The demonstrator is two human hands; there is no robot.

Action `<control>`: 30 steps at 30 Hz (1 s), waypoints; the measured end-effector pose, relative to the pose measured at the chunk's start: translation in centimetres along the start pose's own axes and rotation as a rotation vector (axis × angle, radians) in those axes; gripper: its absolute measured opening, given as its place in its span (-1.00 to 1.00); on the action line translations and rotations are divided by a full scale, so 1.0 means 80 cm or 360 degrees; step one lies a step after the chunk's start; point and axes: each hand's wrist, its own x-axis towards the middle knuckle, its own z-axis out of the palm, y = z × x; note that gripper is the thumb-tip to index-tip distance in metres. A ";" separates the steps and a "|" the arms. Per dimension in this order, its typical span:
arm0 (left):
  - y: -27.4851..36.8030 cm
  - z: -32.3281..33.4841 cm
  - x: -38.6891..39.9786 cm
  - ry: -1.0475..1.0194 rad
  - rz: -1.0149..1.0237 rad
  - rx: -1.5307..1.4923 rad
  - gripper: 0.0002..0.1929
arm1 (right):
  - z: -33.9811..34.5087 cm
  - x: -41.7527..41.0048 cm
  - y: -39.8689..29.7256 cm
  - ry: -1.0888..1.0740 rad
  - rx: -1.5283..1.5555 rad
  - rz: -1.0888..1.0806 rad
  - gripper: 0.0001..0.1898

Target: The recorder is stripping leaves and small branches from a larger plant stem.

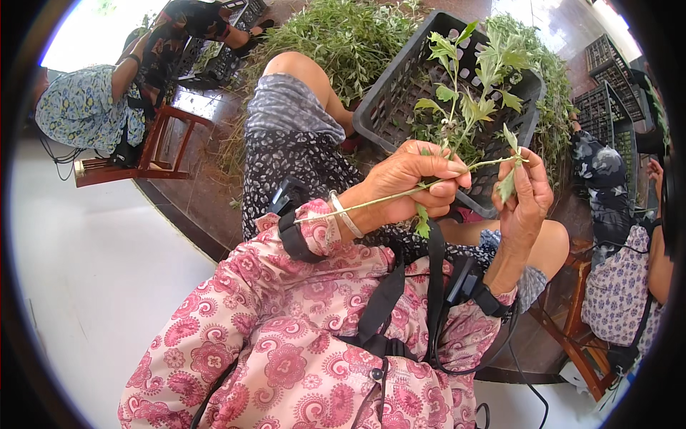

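Note:
My left hand is closed round several green stems, with lobed leaves fanning out above it. A long pale stem crosses that hand and runs back over my wrist. Its tip, bearing a few leaves, is pinched between the thumb and fingers of my right hand. Below my left hand hangs one small green leaf. Just beyond both hands lies a black plastic crate, tilted in the view, with cut leafy sprigs inside.
Heaps of leafy stalks lie on the brown tiled floor left of the crate and on its right. A person sits at the left by a wooden chair, another at the right. More black crates stand at the right. A cable hangs beside me.

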 end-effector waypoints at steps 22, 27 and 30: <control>-0.001 -0.001 0.000 -0.0006 0.0029 -0.0015 -0.80 | -0.003 -0.001 -0.003 -0.0149 -0.0055 0.0049 -0.76; -0.001 0.000 0.000 0.0000 0.0031 -0.0010 -0.80 | -0.008 -0.001 -0.001 -0.0117 -0.0036 0.0068 -0.78; -0.001 -0.002 0.000 -0.0018 0.0040 -0.0036 -0.80 | -0.010 -0.001 0.001 -0.0107 -0.0001 0.0066 -0.78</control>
